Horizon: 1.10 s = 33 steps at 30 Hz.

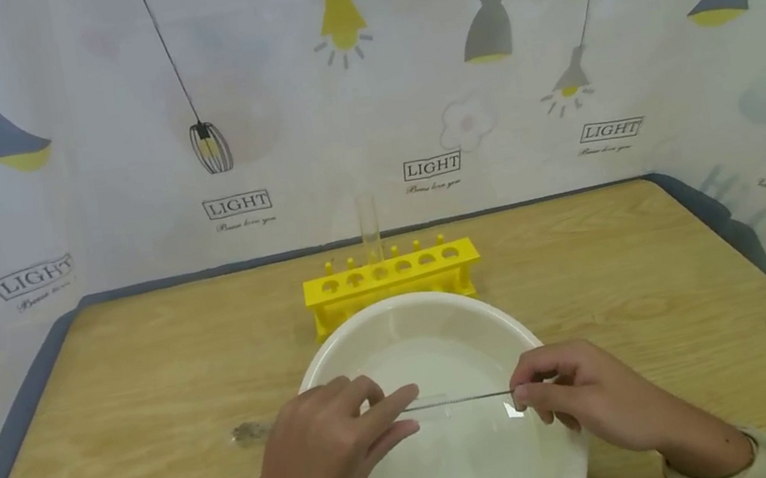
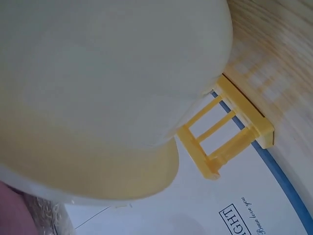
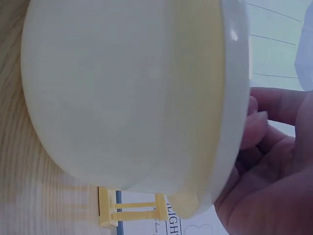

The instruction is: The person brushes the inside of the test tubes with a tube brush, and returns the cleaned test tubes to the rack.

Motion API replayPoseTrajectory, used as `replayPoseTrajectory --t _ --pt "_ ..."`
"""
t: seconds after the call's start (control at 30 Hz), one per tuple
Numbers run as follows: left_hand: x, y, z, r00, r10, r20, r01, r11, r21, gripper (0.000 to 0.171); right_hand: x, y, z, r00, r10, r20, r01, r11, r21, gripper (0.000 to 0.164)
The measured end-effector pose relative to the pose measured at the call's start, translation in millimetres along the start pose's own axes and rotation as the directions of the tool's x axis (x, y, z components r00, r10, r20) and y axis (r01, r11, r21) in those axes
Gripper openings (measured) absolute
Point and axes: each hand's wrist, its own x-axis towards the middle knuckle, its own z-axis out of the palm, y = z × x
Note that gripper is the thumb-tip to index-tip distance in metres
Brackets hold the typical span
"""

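My left hand [image 1: 333,442] holds a clear glass test tube [image 1: 250,433] sideways over a white basin [image 1: 311,352]. The tube's rounded end sticks out past the hand on the left. A test tube brush [image 1: 481,397] runs into the tube's mouth on the right, its thin twisted wire lying level. My right hand [image 1: 583,391] pinches that wire between thumb and fingers near the basin's right rim. Bristles [image 2: 45,208] show inside clear glass in the left wrist view. In the right wrist view, the basin's rim partly hides the right fingers.
Behind the basin stands a yellow test tube rack [image 1: 389,273], with another clear test tube [image 1: 369,228] upright in it. The basin rests on a wood-grain table [image 1: 148,380]. A printed cloth backdrop [image 1: 302,117] rises beyond the table's far edge.
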Motion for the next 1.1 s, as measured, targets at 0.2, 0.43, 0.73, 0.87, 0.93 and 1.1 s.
replayPoseTrajectory --t 0.2,0.43,0.73,0.87,0.93,1.1 --pt "4.5 -2.3 -2.3 0.999 0.015 -0.036 -0.014 1.0 0.013 0.033 0.3 -2.1 -6.4 0.998 0.045 0.036 -0.047 0.998 0.042 0.016" --pt "3.7 -3.4 -4.3 1.0 0.004 -0.027 -0.004 1.0 -0.006 0.032 0.5 -0.5 -8.8 0.998 0.015 0.062 -0.023 0.992 0.121 0.016" --pt "4.8 -5.4 -8.1 0.999 -0.032 0.014 0.032 0.999 -0.034 0.03 1.6 -3.4 -10.4 0.998 0.07 -0.009 -0.069 0.997 0.04 0.014" --pt "3.9 -5.9 -8.7 0.999 -0.045 0.029 0.047 0.998 -0.04 0.031 1.2 -4.7 -9.9 0.997 0.049 -0.055 -0.049 0.999 0.0 0.014" --pt "3.7 -6.8 -7.8 0.999 -0.045 0.018 0.046 0.998 -0.034 0.033 0.6 -5.5 -9.7 0.995 0.055 -0.086 -0.058 0.998 -0.027 0.015" --pt "2.6 -7.5 -8.2 0.998 -0.065 0.026 0.066 0.997 -0.039 0.034 -0.5 -7.7 -8.3 0.986 0.071 -0.149 -0.088 0.99 -0.111 0.015"
